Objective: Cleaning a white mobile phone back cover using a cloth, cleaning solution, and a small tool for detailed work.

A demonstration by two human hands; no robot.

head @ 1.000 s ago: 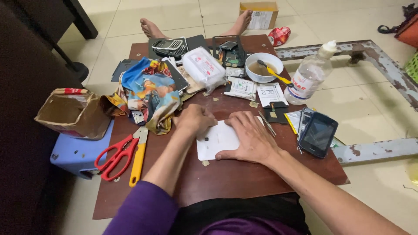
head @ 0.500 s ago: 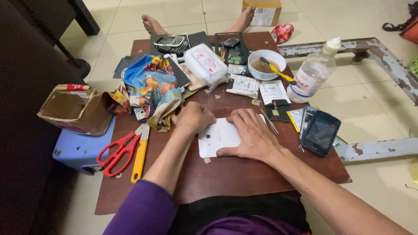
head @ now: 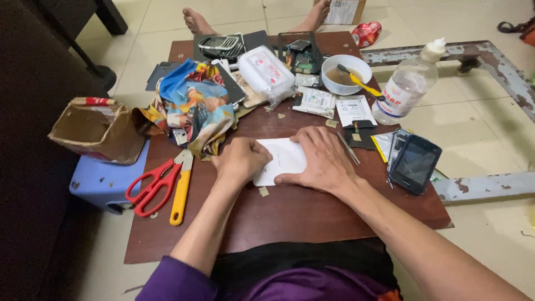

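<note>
I see my right hand (head: 323, 159) spread flat, fingers wide, pressing the right part of a white card (head: 283, 160) in the middle of the brown board (head: 290, 217). My left hand (head: 241, 161) is curled into a loose fist on the card's left edge; whether it pinches something small I cannot tell. The card is plain, rectangular and lies flat.

Far right of the hands, a white bowl (head: 345, 74) holds brownish liquid and a yellow-handled brush (head: 356, 82). Right of that stands a clear plastic bottle (head: 407, 89) with a white cap. On the left, an open cardboard box (head: 97, 129) sits on a blue stool (head: 103, 181), seemingly empty. Red scissors (head: 153, 184) lie near the left arm, and a dark phone (head: 415, 163) lies to the right.
</note>
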